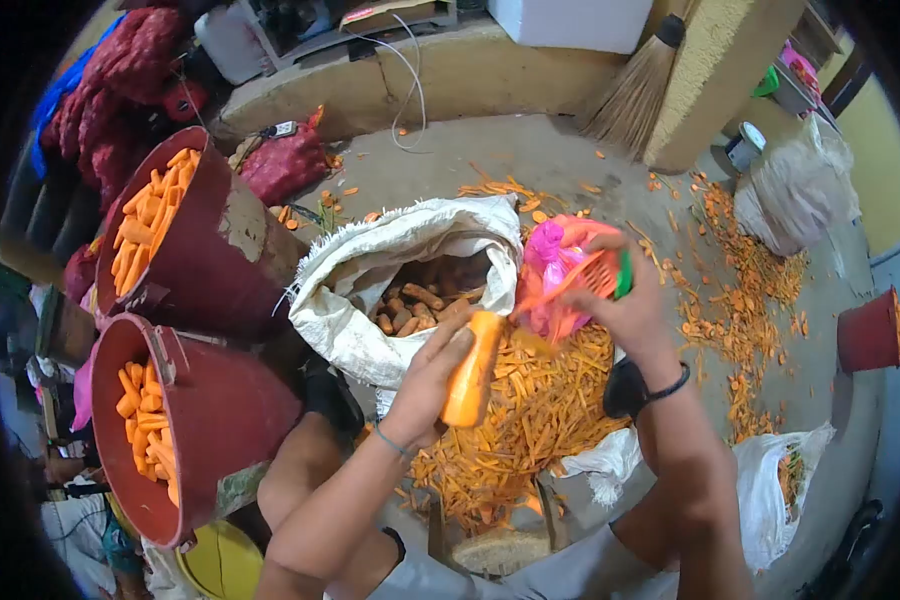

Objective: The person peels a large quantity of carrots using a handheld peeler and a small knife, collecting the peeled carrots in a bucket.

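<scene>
My left hand [422,388] is closed around a thick, peeled orange carrot [473,372], held tilted over the pile of peelings. In my right hand [630,305] is an orange-red slotted peeler [595,277] with a green part at its side. The peeler is to the right of the carrot and apart from it; its working end is blurred. Behind the peeler sits a bright pink plastic bag [548,255]. An open white woven sack [322,322] with brown unpeeled carrots [422,297] stands just beyond my left hand. Long carrot peelings [545,400] heap up below both hands.
Two red buckets of peeled carrots, a far one [235,225] and a near one [225,385], tilt at the left. More scraps [735,330] litter the floor at right, near a small red bucket [868,335] and a white sack [760,500]. A broom [635,95] leans by the pillar.
</scene>
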### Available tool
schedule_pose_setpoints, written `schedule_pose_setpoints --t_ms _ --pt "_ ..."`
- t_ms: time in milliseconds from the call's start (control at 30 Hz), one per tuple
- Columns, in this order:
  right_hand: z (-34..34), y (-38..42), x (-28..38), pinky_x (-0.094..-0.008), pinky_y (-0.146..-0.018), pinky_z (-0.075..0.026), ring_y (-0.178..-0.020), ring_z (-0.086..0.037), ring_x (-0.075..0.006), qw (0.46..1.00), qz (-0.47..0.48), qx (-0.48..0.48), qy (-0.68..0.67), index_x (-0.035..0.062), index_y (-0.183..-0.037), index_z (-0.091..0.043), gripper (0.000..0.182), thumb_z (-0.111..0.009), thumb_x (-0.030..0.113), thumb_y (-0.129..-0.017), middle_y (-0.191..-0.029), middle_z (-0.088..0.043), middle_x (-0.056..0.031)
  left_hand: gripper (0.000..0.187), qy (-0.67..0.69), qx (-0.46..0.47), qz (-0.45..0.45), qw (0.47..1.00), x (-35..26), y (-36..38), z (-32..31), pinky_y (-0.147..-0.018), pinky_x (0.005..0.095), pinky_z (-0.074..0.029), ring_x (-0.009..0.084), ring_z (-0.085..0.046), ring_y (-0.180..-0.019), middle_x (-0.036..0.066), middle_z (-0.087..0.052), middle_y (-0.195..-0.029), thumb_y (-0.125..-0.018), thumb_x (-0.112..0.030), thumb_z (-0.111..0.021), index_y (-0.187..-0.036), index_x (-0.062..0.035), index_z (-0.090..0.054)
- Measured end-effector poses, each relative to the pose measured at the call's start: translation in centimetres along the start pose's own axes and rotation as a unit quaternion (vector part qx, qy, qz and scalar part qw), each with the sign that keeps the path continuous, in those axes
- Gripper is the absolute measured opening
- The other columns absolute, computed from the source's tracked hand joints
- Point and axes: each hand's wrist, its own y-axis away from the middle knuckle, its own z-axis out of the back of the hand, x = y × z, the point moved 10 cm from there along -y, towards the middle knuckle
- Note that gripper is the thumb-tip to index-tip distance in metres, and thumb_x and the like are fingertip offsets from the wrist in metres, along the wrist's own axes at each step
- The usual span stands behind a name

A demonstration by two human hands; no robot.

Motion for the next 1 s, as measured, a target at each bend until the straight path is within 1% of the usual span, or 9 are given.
schedule_pose_setpoints --t_ms 100,133,233,333,433,667,800,900,1000 --pt "-4.3 1.6 1.7 -0.0351 -0.079 -0.051 -0.086 -0.066 -0.0269 0.978 0.011 0.178 0.105 0.0077 -0.113 -0.059 0.060 -0.089 0.032 -0.067 -0.096 -0.066 -0.0115 0.048 0.043 -0.035 -0.020 0.998 0.5 -1.3 3.0 -0.067 0.0328 -0.055 0.0166 -0.061 -0.079 0.009 -0.059 -0.106 -0.102 -0.031 -0.049 -0.145 -0.0138 -0.036" --pt "-5.2 2.3 1.1 -0.0402 -0.079 -0.051 -0.089 -0.065 -0.0344 0.950 -0.014 0.239 0.200 0.0082 -0.115 -0.059 0.061 -0.087 0.035 -0.068 -0.098 -0.066 -0.0148 0.048 0.061 -0.043 -0.026 0.997 0.4 -1.4 3.3 -0.067 0.0330 -0.056 0.0167 -0.061 -0.080 0.009 -0.059 -0.106 -0.101 -0.032 -0.049 -0.144 -0.0140 -0.037" --pt "-5.3 3.7 -1.1 -0.0433 -0.078 -0.051 -0.091 -0.064 -0.0383 0.900 -0.154 0.340 0.227 0.0065 -0.114 -0.059 0.060 -0.086 0.034 -0.068 -0.098 -0.066 -0.0171 0.049 0.067 -0.059 -0.042 0.995 0.5 -1.7 3.8 -0.068 0.0335 -0.056 0.0167 -0.061 -0.084 0.007 -0.059 -0.109 -0.101 -0.033 -0.051 -0.144 -0.0146 -0.037" --pt "-3.6 2.6 -0.4 -0.0438 -0.079 -0.051 -0.090 -0.065 -0.0375 0.943 -0.092 0.212 0.239 0.0031 -0.112 -0.058 0.061 -0.087 0.033 -0.068 -0.097 -0.067 -0.0158 0.049 0.064 -0.050 -0.037 0.996 0.5 -1.6 3.1 -0.070 0.0331 -0.056 0.0163 -0.061 -0.085 0.006 -0.059 -0.111 -0.101 -0.033 -0.051 -0.144 -0.0144 -0.037" --pt "-3.1 2.0 2.6 -0.0410 -0.076 -0.053 -0.087 -0.067 -0.0340 0.986 -0.004 0.137 0.096 0.0065 -0.108 -0.061 0.059 -0.086 0.040 -0.068 -0.090 -0.066 -0.0137 0.049 0.073 -0.024 -0.028 0.997 0.6 -1.5 2.1 -0.073 0.0322 -0.056 0.0161 -0.061 -0.088 0.006 -0.059 -0.114 -0.102 -0.033 -0.050 -0.144 -0.0137 -0.037" --pt "-5.7 3.1 5.7 -0.0361 -0.069 -0.055 -0.084 -0.069 -0.0265 0.980 0.136 0.131 0.056 0.0073 -0.108 -0.063 0.060 -0.088 0.040 -0.065 -0.094 -0.067 -0.0099 0.049 0.055 -0.007 -0.024 0.998 0.2 -0.8 -0.6 -0.079 0.0294 -0.056 0.0149 -0.062 -0.091 0.007 -0.059 -0.119 -0.102 -0.030 -0.048 -0.145 -0.0092 -0.038" --pt "-1.1 0.4 3.5 -0.0355 -0.070 -0.054 -0.079 -0.068 -0.0260 0.988 0.098 0.014 0.119 0.0047 -0.107 -0.063 0.058 -0.089 0.036 -0.065 -0.089 -0.068 -0.0094 0.050 -0.081 0.045 0.019 0.995 0.1 -0.1 -1.1 -0.077 0.0284 -0.056 0.0145 -0.063 -0.086 0.008 -0.060 -0.117 -0.102 -0.031 -0.047 -0.146 -0.0079 -0.036" --pt "1.7 -0.1 0.5 -0.0350 -0.070 -0.054 -0.077 -0.067 -0.0265 0.990 0.005 -0.070 0.122 0.0043 -0.105 -0.063 0.058 -0.090 0.036 -0.065 -0.089 -0.068 -0.0100 0.050 -0.045 0.064 0.015 0.997 -0.2 0.2 -1.0 -0.078 0.0279 -0.055 0.0139 -0.063 -0.098 0.009 -0.058 -0.126 -0.102 -0.027 -0.051 -0.145 -0.0063 -0.038" --pt "-3.3 2.1 4.3 -0.0341 -0.071 -0.054 -0.078 -0.068 -0.0258 0.994 0.083 0.051 0.044 0.0026 -0.105 -0.063 0.062 -0.092 0.036 -0.062 -0.090 -0.068 -0.0116 0.051 0.055 0.039 0.006 0.998 -0.5 -0.3 -0.1 -0.070 0.0297 -0.057 0.0154 -0.064 -0.083 0.009 -0.061 -0.115 -0.100 -0.033 -0.051 -0.144 -0.0086 -0.040"
